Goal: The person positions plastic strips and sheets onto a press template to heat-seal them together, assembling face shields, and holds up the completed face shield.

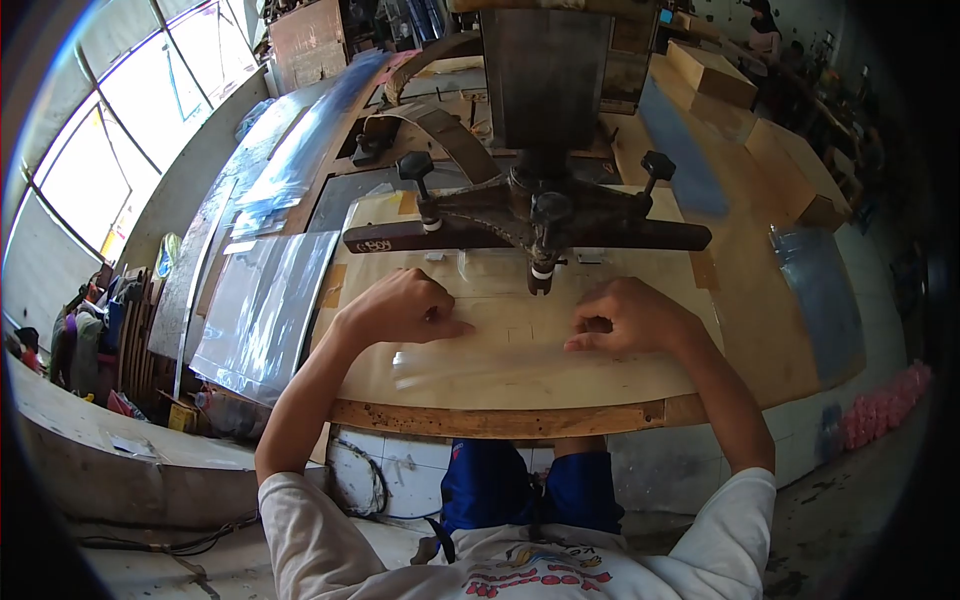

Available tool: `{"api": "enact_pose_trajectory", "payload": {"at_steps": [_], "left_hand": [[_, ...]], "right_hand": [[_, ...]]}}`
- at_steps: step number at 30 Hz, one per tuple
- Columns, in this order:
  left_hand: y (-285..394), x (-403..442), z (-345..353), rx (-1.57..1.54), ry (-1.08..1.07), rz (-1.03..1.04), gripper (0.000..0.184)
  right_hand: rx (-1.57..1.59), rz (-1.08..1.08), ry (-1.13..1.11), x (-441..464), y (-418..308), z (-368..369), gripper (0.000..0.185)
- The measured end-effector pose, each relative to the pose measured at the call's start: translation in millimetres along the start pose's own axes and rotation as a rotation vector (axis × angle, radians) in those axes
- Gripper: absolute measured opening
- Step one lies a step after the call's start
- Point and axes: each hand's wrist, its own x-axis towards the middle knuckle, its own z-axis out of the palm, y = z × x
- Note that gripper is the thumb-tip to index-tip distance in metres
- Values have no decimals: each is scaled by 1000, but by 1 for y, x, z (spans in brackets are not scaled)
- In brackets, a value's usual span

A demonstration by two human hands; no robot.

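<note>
A clear plastic sheet (470, 372) lies over the tan work board (520, 395), its near edge marked by a whitish glare. My left hand (405, 308) is closed, thumb and fingers pinched together at the sheet's left part. Opposite it, my right hand (632, 316) is curled in a similar pinch on the right part of the sheet. The sheet's transparency makes its exact edges at my fingertips hard to see. Just beyond both hands, the dark press head (540, 215) with its long metal bar (640, 236) stands above the board.
Stacked clear plastic sheets (265, 310) lie left of the board, with more plastic film (310, 140) behind them. At right are bluish plastic sheets (820, 300) and cardboard boxes (790, 170). A pink bundle (885, 405) sits low at right. Another person (765, 30) is far back.
</note>
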Motion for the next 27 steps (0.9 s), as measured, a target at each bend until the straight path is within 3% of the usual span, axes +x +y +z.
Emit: {"api": "enact_pose_trajectory", "payload": {"at_steps": [11,27], "left_hand": [[12,0,-5,115,-70,-50,70],[20,-3,-12,90,-150,-127,71]], "right_hand": [[-22,57,-46,2,4,0,41],[-32,167,-104,1,3,-4,44]]}}
